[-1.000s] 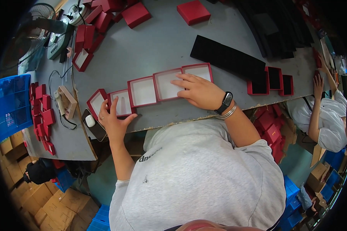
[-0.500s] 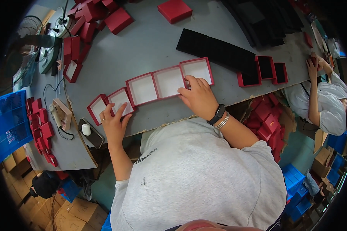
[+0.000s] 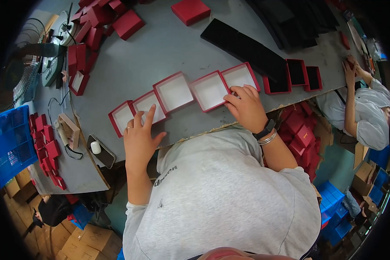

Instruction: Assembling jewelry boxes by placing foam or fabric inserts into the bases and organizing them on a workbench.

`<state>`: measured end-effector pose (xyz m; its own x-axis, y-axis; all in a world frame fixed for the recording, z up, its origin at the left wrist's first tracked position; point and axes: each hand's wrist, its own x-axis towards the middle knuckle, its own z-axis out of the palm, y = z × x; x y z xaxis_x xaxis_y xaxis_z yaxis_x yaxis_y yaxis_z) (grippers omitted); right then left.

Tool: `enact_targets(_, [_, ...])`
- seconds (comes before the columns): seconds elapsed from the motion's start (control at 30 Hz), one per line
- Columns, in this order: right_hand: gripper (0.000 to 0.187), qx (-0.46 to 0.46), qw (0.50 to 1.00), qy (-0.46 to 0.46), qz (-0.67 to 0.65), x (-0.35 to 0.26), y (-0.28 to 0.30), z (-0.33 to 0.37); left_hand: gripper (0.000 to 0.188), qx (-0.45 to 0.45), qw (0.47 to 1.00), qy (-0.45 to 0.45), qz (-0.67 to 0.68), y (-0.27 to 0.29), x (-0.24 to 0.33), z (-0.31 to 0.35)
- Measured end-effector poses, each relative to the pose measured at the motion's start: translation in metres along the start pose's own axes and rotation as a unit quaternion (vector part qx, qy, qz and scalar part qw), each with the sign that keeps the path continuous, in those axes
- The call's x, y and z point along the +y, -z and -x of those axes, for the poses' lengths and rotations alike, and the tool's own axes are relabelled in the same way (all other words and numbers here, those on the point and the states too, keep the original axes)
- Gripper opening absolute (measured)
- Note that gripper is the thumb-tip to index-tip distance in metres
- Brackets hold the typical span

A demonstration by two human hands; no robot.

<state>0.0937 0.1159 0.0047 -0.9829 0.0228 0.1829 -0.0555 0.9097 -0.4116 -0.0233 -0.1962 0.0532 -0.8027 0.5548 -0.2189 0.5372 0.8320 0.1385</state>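
A slanting row of several red boxes with white insides lies before me, open side up. My left hand (image 3: 139, 141) has its fingers spread, with fingertips reaching over the near side of the second box from the left (image 3: 159, 113). Left of that sits the end box (image 3: 122, 113). The middle box (image 3: 173, 92) stands free of both hands. My right hand (image 3: 248, 110) grips the near side of the rightmost box (image 3: 237, 76), fingertips over its edge. Its thumb lies by the corner of the neighbouring box (image 3: 210, 91).
Long black pads (image 3: 247, 50) lie beyond my right hand, next to red boxes with black insides (image 3: 297, 73). Red boxes pile up (image 3: 128, 24) at far left. A phone with a white case on it (image 3: 96, 147) rests near the left edge. A co-worker (image 3: 359, 104) sits at right.
Both hands and the row of boxes have shifted right. A small step has opened between the middle box and the two right ones. The near end of the black pads has swung slightly.
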Motion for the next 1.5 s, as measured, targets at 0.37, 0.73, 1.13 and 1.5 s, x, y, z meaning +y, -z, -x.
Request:
enact_targets(0.37, [0.022, 0.040, 0.998, -0.045, -0.004, -0.013, -0.009, 0.001, 0.054, 0.111, 0.992, -0.049, 0.030, -0.031, 0.019, -0.023])
enact_targets(0.73, [0.022, 0.042, 0.996, -0.066, 0.031, 0.017, 0.013, 0.028, 0.033, 0.105, 0.985, -0.124, 0.063, -0.049, 0.054, -0.021])
enact_targets(1.13, [0.027, 0.081, 0.991, -0.075, 0.070, 0.116, 0.052, 0.062, 0.064, 0.003, 0.970, -0.243, -0.002, -0.035, 0.148, -0.055])
enact_targets(1.5, [0.036, 0.089, 0.990, -0.084, 0.069, 0.175, 0.070, 0.069, 0.076, 0.000, 0.955, -0.295, -0.032, -0.037, 0.194, -0.070])
